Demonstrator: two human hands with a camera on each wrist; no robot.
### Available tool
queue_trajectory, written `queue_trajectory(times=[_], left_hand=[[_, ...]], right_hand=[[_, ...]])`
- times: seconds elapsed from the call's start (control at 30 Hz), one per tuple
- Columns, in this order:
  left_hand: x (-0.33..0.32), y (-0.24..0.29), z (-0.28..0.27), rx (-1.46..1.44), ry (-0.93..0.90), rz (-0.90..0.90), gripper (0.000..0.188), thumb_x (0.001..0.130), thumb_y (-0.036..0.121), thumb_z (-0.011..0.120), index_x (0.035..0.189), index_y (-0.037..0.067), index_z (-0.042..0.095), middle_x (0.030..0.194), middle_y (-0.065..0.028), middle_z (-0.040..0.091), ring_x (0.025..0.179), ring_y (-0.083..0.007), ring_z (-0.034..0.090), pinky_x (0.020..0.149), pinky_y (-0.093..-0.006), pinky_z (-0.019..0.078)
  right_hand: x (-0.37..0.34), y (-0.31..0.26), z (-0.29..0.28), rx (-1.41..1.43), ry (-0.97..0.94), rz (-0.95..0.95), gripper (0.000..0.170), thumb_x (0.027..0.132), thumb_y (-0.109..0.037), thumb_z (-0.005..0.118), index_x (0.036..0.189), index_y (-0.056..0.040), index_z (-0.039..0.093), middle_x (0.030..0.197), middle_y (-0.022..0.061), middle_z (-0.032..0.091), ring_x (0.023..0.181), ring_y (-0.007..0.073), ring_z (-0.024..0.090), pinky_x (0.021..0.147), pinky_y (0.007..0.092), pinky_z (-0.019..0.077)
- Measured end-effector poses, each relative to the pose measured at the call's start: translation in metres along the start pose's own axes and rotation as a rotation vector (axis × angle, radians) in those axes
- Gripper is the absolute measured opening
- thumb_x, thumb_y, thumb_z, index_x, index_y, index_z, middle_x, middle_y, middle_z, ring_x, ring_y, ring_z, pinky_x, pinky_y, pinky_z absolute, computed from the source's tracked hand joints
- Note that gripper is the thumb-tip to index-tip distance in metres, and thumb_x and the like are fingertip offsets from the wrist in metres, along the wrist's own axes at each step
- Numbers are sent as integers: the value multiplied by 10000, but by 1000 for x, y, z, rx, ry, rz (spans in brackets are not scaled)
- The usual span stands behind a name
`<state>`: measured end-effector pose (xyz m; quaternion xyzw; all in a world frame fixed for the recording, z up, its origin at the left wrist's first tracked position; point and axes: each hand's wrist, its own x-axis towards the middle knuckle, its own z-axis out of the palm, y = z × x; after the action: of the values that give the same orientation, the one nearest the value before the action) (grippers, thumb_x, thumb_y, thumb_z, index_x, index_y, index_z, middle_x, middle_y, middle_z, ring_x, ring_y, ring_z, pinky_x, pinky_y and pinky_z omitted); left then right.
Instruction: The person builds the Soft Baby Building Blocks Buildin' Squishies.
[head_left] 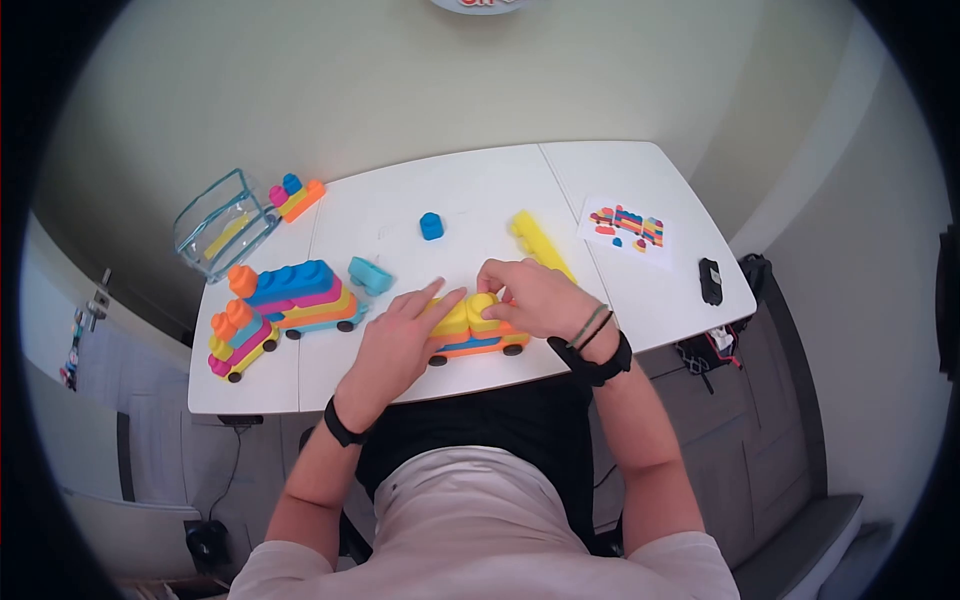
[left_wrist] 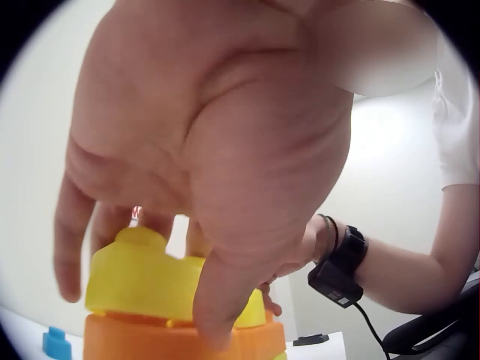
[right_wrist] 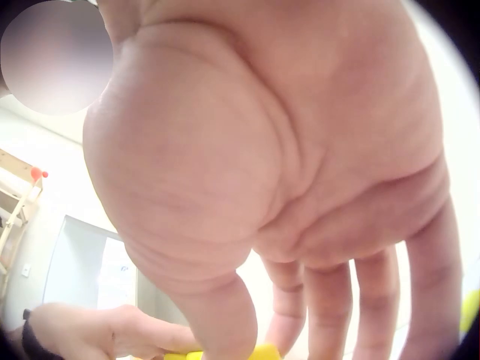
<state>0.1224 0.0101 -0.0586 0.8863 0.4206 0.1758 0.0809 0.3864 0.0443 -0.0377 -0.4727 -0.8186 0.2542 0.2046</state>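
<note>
A wheeled toy of stacked blocks, with an orange layer (head_left: pixel 512 333) and a blue strip, stands at the table's front edge. Yellow blocks (head_left: pixel 455 322) (left_wrist: pixel 142 281) form its top. The left hand (head_left: pixel 397 340) (left_wrist: pixel 202 135) grips them at their left end, thumb on the near side and fingers beyond. At the right end, the right hand (head_left: pixel 540 298) (right_wrist: pixel 277 150) pinches a rounded yellow block (head_left: pixel 482 304) between thumb and fingers. In the right wrist view only a little yellow shows beneath the thumb.
Two more block vehicles (head_left: pixel 300 300) (head_left: pixel 238 345) stand left, beside a teal block (head_left: pixel 370 275). Behind are a clear case (head_left: pixel 225 235), small blocks (head_left: pixel 297 200), a blue block (head_left: pixel 431 226) and a long yellow piece (head_left: pixel 542 246). A printed picture (head_left: pixel 627 228) and black object (head_left: pixel 710 281) lie right.
</note>
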Motion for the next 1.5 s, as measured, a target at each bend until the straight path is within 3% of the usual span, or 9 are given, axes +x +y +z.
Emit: queue_trajectory(times=[0.2,0.3,0.37,0.73,1.0,1.07,1.27,1.33,1.5], left_hand=[[-3,18,-6,236,-20,29,958,870,122,867,1711,242,425,1762,-200,379,1554,-462,448,1179,-486,514],[21,-3,-26,56,-51,150,863,897,152,865,1671,186,487,1706,-196,481,1542,-432,490,1180,-490,511],[60,-36,-30,-307,22,-118,776,922,244,875,1620,188,541,1605,-173,603,1423,-419,607,1135,-524,536],[195,-195,100,20,38,-307,711,836,279,892,1496,129,675,1327,-219,765,1242,-425,727,1090,-488,591],[151,-44,-21,-609,-124,-303,870,796,93,963,1578,104,582,1146,-114,804,1001,-159,748,801,-308,591],[127,-18,-34,-789,-47,61,901,851,56,936,1637,84,498,1125,-79,817,985,-103,738,752,-227,551],[78,17,-49,-689,93,41,848,858,105,944,1603,102,539,1262,-92,814,1106,-157,744,879,-282,572],[67,1,-41,-638,52,-45,766,875,114,928,1564,103,592,1348,-101,783,1194,-177,728,946,-324,572],[33,-19,-25,-377,-54,20,746,845,127,940,1521,88,626,1348,-114,775,1234,-278,728,1002,-401,574]], right_hand=[[-6,9,-2,9,9,40,276,944,-158,822,1147,-69,659,1082,158,803,991,353,780,868,438,602],[-12,10,-7,28,-1,73,286,945,-150,825,1163,-63,661,1121,165,802,1014,350,778,878,433,603],[-15,6,-15,42,3,113,290,940,-184,831,1160,-64,685,1118,173,803,1046,365,772,905,447,601],[-23,9,-12,-50,-19,102,384,923,-260,873,1189,-74,668,1160,141,779,1122,345,747,944,444,584],[-28,2,-22,-106,496,21,641,893,-357,890,1429,-128,623,1279,142,740,1089,366,748,926,483,597],[-28,-5,-23,-73,507,-51,629,889,-332,891,1427,-132,635,1281,135,739,1078,363,751,915,482,601],[-45,-20,-45,-160,528,-190,566,828,-151,850,1360,-128,657,1129,121,768,1056,359,756,879,460,610],[-58,-25,-62,-175,396,165,439,830,-154,785,1245,-96,655,1020,167,760,1004,411,752,846,512,602],[-64,6,-62,-153,136,276,444,808,-180,829,1203,-77,654,1056,194,764,997,415,764,858,502,611]])
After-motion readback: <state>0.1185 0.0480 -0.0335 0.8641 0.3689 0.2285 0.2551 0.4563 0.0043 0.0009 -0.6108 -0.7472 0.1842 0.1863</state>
